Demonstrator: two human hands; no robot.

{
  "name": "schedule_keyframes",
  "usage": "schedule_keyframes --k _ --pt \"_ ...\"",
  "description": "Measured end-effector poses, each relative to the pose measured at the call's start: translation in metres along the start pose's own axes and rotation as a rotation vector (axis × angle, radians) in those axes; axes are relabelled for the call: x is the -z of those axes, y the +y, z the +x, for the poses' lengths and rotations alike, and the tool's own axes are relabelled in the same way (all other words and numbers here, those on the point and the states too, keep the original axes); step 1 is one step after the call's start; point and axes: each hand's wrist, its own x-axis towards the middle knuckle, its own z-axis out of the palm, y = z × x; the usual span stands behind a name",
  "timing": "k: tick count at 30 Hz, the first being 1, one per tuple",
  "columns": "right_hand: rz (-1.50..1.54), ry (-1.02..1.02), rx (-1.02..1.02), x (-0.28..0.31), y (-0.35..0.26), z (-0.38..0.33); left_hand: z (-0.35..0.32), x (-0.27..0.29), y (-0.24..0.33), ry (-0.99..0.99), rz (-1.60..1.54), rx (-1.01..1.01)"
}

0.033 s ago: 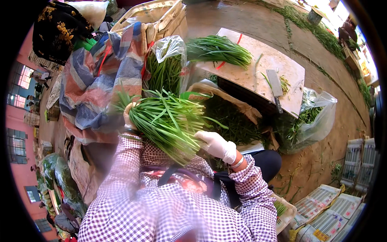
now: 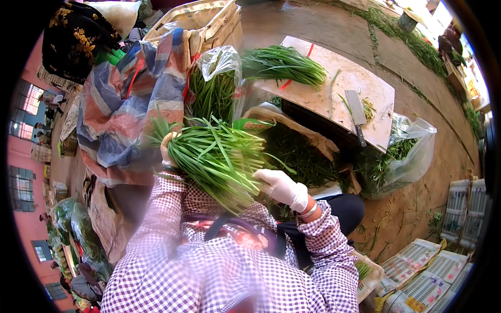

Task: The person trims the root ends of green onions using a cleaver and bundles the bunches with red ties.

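A thick bunch of garlic chives (image 2: 216, 156) lies across my front, leaf tips to the left and pale stem ends to the right. My left hand (image 2: 167, 148), gloved and partly hidden by the leaves, is wrapped round the bunch at its leafy side. At the stem ends, my gloved right hand (image 2: 284, 189) has its fingers closed in a pinch on the edge of the chives. Ahead, another bunch of chives (image 2: 287, 65) rests on a pale board (image 2: 326, 99), beside red ties. A cleaver (image 2: 356, 107) with a dark handle lies on the board's right part, among trimmed scraps.
A clear bag of greens (image 2: 211, 94) stands beyond the bunch, next to a striped woven sheet (image 2: 130, 104). Behind it is a cream crate (image 2: 222, 28). Loose trimmings (image 2: 297, 151) lie below the board. Another plastic bag (image 2: 417, 154) holds greens; crates (image 2: 422, 276) stand lower right.
My right hand has shifted very slightly to the right. The chives and my left hand look almost unmoved.
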Motion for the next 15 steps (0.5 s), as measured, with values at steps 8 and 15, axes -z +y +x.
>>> schedule_keyframes --k 8,15 --pt "0.257 -0.171 -0.165 0.043 0.007 -0.035 0.001 0.003 -0.005 0.185 0.063 -0.042" --pt "-0.660 -0.161 -0.830 0.097 0.061 -0.072 0.002 0.002 -0.004 0.216 0.098 -0.049"
